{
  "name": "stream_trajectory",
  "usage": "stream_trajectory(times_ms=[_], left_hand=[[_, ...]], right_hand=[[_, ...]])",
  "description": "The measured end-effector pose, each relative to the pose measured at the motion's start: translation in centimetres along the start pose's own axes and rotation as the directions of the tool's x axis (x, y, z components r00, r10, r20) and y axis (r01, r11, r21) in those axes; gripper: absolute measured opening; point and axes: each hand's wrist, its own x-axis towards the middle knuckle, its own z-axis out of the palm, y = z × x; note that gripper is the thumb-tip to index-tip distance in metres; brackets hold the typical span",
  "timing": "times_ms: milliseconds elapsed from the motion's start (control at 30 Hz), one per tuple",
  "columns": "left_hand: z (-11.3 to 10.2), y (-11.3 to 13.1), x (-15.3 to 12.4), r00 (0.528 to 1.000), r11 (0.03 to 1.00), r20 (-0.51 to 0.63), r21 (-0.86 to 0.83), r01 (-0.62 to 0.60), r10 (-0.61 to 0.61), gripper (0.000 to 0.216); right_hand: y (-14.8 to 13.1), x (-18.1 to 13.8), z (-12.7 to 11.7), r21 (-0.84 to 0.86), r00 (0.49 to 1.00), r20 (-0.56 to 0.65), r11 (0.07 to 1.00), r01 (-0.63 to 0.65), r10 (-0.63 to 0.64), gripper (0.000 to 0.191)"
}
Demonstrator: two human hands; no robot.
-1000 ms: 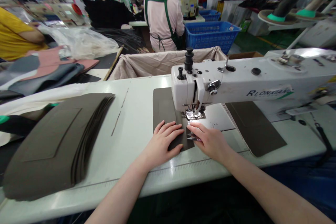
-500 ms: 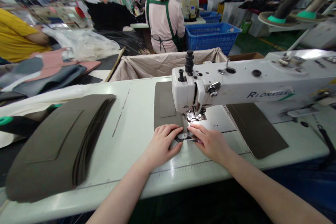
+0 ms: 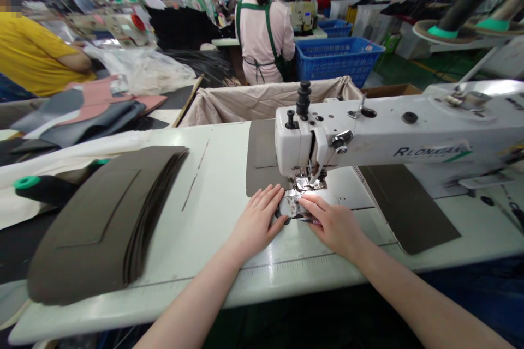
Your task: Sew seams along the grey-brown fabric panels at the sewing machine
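A grey-brown fabric piece [image 3: 262, 158] lies on the white table [image 3: 213, 240], running back from the presser foot [image 3: 306, 182] of the white sewing machine [image 3: 393, 136]. My left hand [image 3: 256, 223] lies flat on the table, and its fingertips touch the piece's near edge beside the shiny needle plate [image 3: 290, 204]. My right hand [image 3: 333, 223] sits just in front of the foot, fingers curled over small metal snips [image 3: 311, 221], index finger pointing at the needle plate. The needle itself is hidden behind the machine head.
A fanned stack of the same grey-brown pieces [image 3: 106, 218] lies at the left, with a green-capped black roll [image 3: 45, 188] beside it. A further dark piece [image 3: 405, 207] lies under the machine arm. Behind are a cloth-lined bin [image 3: 254, 101], a blue crate [image 3: 335, 57] and other people.
The fabric piece has slid away from me under the foot, so its near edge now sits at the needle plate. Both hands followed it forward.
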Motion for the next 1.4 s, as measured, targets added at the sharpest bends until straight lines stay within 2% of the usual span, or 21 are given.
stream_trajectory(times_ms=[533,1400], left_hand=[[-0.16,0.12,0.11,1.000,1.000,0.027,0.027,0.008,-0.008,0.065],[0.43,0.08,-0.21,0.999,1.000,-0.051,0.025,0.004,-0.003,0.070]], right_hand=[[0.00,0.00,0.17,-0.007,1.000,-0.010,1.000,-0.001,0.001,0.053],[-0.50,-0.39,-0.37,0.010,0.999,-0.047,1.000,-0.008,0.008,0.046]])
